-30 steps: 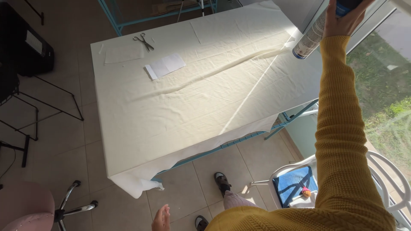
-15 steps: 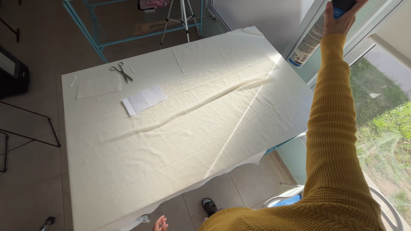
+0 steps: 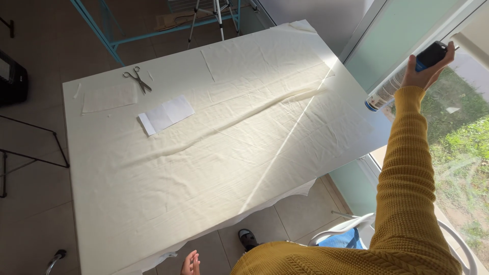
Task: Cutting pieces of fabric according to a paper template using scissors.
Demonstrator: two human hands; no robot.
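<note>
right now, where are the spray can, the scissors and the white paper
spray can (image 3: 395, 85): head view, on its silver body below the right hand
scissors (image 3: 137, 79): head view, at the pivot where the blades cross
white paper (image 3: 167, 114): head view, on the sheet's middle

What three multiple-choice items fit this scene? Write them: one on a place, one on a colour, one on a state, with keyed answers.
1. Where do the scissors lie?
A. on the cloth-covered table's far left part
B. on the floor
C. on the white chair

2. What colour is the sleeve?
A. blue
B. mustard yellow
C. grey

3. What is the right hand doing?
A. resting flat
B. gripping a spray can
C. holding paper

Answers: 1 A, they lie near the white paper. 2 B, the knit is yellow. 3 B, fingers wrap the can, held up beside the table.
</note>
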